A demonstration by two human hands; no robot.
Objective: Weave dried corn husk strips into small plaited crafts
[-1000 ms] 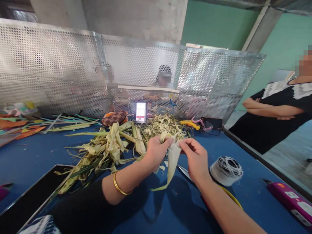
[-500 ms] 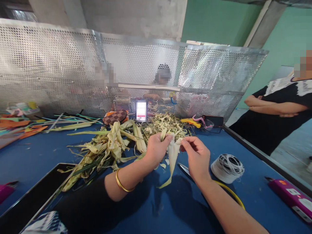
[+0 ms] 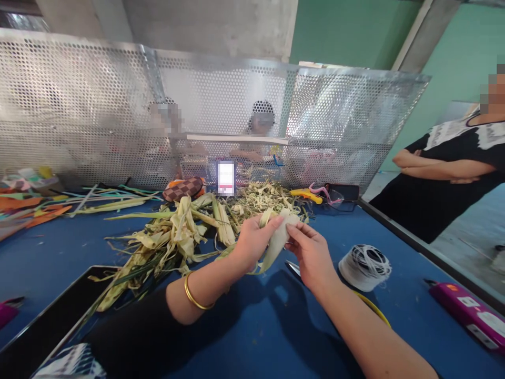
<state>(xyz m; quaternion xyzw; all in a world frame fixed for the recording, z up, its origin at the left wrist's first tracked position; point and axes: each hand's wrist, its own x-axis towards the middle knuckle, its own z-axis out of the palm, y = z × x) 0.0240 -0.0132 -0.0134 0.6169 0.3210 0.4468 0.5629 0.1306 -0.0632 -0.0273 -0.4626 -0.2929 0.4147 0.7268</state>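
A pale corn husk [image 3: 277, 243] is pinched between my two hands above the blue table, its narrow end hanging down. My left hand [image 3: 254, 237] is closed on the husk's left side with thumb and fingers. My right hand [image 3: 313, 252] grips its upper right edge in a pinch. Below my right hand lies a pair of scissors [image 3: 292, 267], partly hidden, with a yellow handle [image 3: 373, 308] showing past my forearm. A heap of corn husks [image 3: 183, 226] spreads left of my hands, and shredded husk scraps [image 3: 264, 197] are piled behind them.
A spool of white string [image 3: 365, 267] stands on the right, near a purple box-shaped tool [image 3: 467, 313]. A black tray [image 3: 51, 305] sits at left. A lit phone [image 3: 226, 178] leans before a perforated metal screen [image 3: 335, 116]. A person with folded arms [image 3: 445, 166] stands at right.
My right hand has moved slightly left and the husk is now bunched and folded up between my hands. Its hanging tip has risen. The view has shifted a little.
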